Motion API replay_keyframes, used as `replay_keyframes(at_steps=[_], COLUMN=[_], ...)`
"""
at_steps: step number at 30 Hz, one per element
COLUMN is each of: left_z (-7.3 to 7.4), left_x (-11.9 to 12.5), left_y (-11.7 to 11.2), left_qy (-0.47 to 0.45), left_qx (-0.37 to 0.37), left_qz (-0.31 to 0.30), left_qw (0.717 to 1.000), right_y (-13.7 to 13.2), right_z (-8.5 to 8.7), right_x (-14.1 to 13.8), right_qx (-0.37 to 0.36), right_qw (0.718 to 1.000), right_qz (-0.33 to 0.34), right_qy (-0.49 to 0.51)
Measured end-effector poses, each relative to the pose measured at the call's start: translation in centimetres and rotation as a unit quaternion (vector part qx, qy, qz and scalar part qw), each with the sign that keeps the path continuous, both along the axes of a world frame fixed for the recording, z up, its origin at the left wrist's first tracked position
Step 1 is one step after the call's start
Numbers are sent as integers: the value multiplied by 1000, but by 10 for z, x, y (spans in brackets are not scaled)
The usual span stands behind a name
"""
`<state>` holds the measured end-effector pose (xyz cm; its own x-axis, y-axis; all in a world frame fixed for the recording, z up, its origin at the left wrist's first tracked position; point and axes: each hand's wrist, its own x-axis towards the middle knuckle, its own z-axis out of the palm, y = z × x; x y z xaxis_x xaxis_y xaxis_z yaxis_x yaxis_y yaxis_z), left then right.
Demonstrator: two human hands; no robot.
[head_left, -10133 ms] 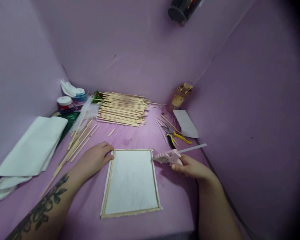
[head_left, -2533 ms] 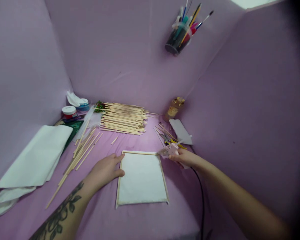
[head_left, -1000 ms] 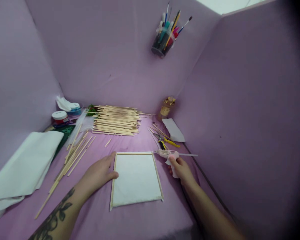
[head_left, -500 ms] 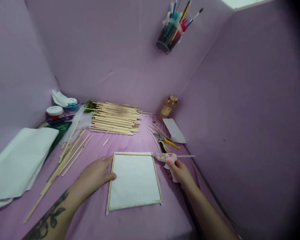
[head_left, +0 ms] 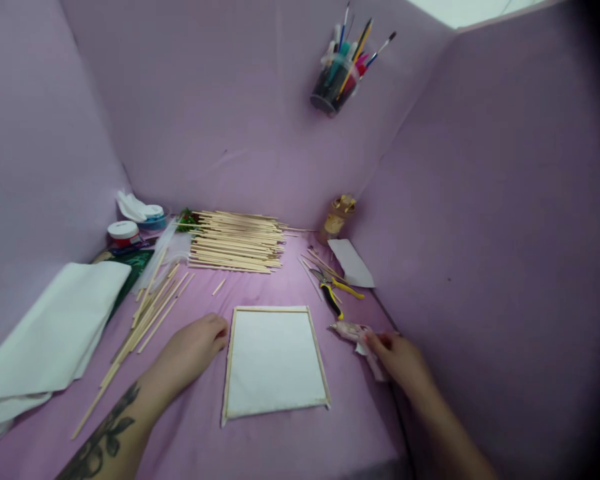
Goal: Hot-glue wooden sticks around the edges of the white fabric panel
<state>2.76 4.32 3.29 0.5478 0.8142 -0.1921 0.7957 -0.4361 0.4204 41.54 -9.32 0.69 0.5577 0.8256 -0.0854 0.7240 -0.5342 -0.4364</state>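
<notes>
A square white panel (head_left: 277, 360) edged with thin wooden sticks (head_left: 273, 309) lies flat on the purple cloth between my hands. My left hand (head_left: 200, 340) rests just beside the panel's left edge, its fingers curled in and nothing visible in them. On the right, my right hand (head_left: 397, 360) is closed around the handle of a pale pink hot glue gun (head_left: 355, 331). The gun is low over the cloth, apart from the panel, and its nozzle points left. Pliers with yellow and black handles (head_left: 333, 300) lie just beyond the gun.
A broad stack of wooden sticks (head_left: 237, 243) lies at the back, with loose sticks (head_left: 145, 320) at left. Folded white cloth (head_left: 65, 327) and lidded tubs (head_left: 123, 232) sit further left. A jar (head_left: 336, 220) stands back right; a cup of brushes (head_left: 336, 83) is on the wall.
My right hand has drawn the glue gun away from the panel's top right corner, right and toward me. My left hand has come off the panel's left edge and its fingers have curled.
</notes>
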Motion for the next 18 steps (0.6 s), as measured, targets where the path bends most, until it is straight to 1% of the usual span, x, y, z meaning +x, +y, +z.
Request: replay_keyframes(at_steps=[1, 2, 3, 5, 6, 7, 8, 10, 11, 12, 13, 14, 15, 16, 18], left_z=[4, 9, 14, 26, 31, 35, 37, 35, 30, 23, 16, 7, 0, -7, -14], left_x=[0, 0, 2, 7, 9, 11, 13, 11, 9, 6, 2, -1, -4, -6, -8], left_y=[-1, -4, -8, -20, -28, -36, -43, -57, -63, -68, -73, -77, -81, -85, -93], left_qy=[-4, -10, -19, -31, -32, -23, -9, 23, 33, 29, 11, -25, -83, -149, -250], left_qx=[-4, -13, -26, -54, -61, -65, -66, -56, -48, -36, -28, -35, -59, -97, -186], left_qz=[-24, -48, -70, -102, -111, -116, -115, -84, -46, 10, 77, 134, 166, 191, 236], left_qw=[1000, 999, 997, 993, 991, 991, 991, 995, 997, 999, 997, 990, 981, 965, 920], right_y=[-2, -5, -8, -15, -19, -23, -27, -32, -34, -35, -36, -36, -35, -35, -34], right_z=[4, 8, 11, 15, 16, 17, 16, 13, 9, 5, 0, -6, -11, -16, -21], right_x=[-5, -13, -22, -41, -50, -58, -64, -73, -75, -76, -76, -76, -76, -77, -77], right_qx=[19, 39, 55, 59, 49, 37, 24, 10, 10, 15, 24, 34, 41, 44, 33], right_qw=[998, 994, 986, 955, 938, 924, 916, 916, 923, 932, 943, 950, 953, 951, 929], right_qz=[24, 70, 139, 288, 342, 380, 400, 401, 384, 356, 320, 282, 244, 210, 160], right_qy=[-46, -71, -75, -38, -19, -7, 1, 16, 33, 58, 89, 128, 173, 224, 333])
